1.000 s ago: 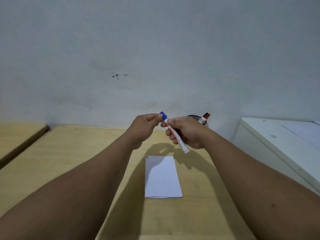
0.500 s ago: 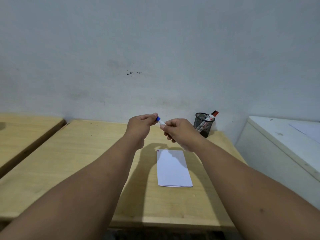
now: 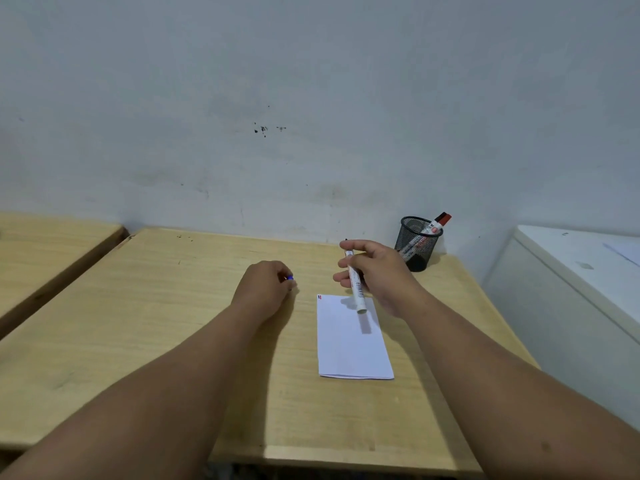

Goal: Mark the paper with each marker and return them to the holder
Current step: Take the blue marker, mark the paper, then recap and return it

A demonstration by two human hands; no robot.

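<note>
My right hand (image 3: 375, 275) holds an uncapped white marker (image 3: 356, 289) above the top edge of the white paper (image 3: 349, 337), tip pointing away and up, butt end over the sheet. My left hand (image 3: 265, 289) rests closed on the wooden table (image 3: 166, 306), left of the paper, with the blue cap (image 3: 290, 277) peeking out of its fingers. A small red and dark mark (image 3: 319, 297) sits at the paper's top left corner. The black mesh holder (image 3: 417, 247) stands at the back right with a red-capped marker (image 3: 437, 224) leaning in it.
A grey wall rises right behind the table. A second wooden table (image 3: 45, 244) lies to the left across a narrow gap. A white cabinet (image 3: 571, 289) stands close to the right edge.
The cap has come off the marker. My left hand dropped left to the table with the blue cap; my right hand turned the marker over the paper.
</note>
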